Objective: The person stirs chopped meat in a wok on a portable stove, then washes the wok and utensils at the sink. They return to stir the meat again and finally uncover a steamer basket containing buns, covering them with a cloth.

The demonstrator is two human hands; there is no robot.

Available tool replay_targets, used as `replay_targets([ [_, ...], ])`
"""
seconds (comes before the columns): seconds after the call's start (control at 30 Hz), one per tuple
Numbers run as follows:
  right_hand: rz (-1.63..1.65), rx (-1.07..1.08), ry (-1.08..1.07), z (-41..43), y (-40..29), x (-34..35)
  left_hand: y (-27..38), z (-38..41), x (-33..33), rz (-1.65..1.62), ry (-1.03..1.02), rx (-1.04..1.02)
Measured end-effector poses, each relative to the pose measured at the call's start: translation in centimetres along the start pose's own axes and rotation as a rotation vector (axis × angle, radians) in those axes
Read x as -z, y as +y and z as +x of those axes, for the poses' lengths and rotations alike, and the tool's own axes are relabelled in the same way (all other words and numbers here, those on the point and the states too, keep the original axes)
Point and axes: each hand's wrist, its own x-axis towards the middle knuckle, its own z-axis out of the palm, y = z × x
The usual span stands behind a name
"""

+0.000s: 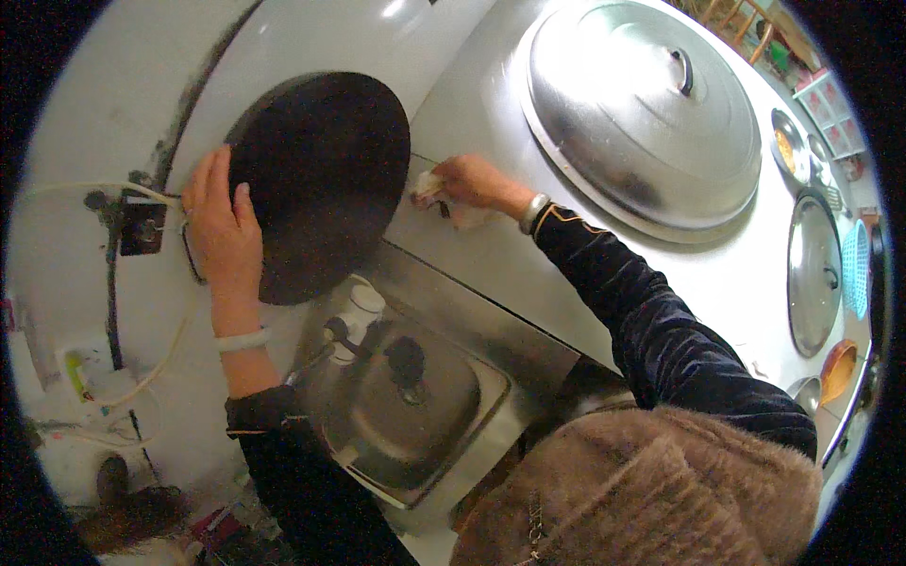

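Observation:
My left hand point(225, 230) grips the near-left rim of a large dark round pan or lid point(322, 177). A loop handle point(190, 255) sticks out beside that hand. The dark disc is tilted up over the left end of the pale worktop point(488, 276). Right of it, my right hand point(471, 185) is closed around a crumpled whitish cloth point(427, 185), low over the worktop. Part of the cloth is hidden by my fingers. A small dark spot or object point(444, 209) shows just under this hand; I cannot tell what it is.
A big domed metal lid point(637, 134) sits right of my right arm. Below the disc lie a sink basin point(425, 424) and a white tap fitting point(364, 304). Farther right are a flat lid point(814, 276), a bowl of food point(786, 148) and a blue basket point(855, 269). A wall socket point(141, 226) with cables is at left.

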Motion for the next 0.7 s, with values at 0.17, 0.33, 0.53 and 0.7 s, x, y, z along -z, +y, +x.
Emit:
replay_targets([
  [0.17,-0.112,0.290,-0.058,-0.1,-0.3,-8.1,5.2,-1.4,1.2,-0.062,0.136,0.091],
  [0.33,-0.011,0.443,-0.141,-4.3,-1.2,-11.2,10.1,-7.7,2.4,-0.198,0.088,0.208],
  [0.53,-0.107,0.634,-0.294,-19.4,-2.1,-6.0,15.8,-22.1,5.9,-0.367,-0.221,0.384],
  [0.7,-0.008,0.286,-0.744,-30.3,-3.6,0.8,21.1,-35.7,8.1,-0.524,-0.410,0.591],
])
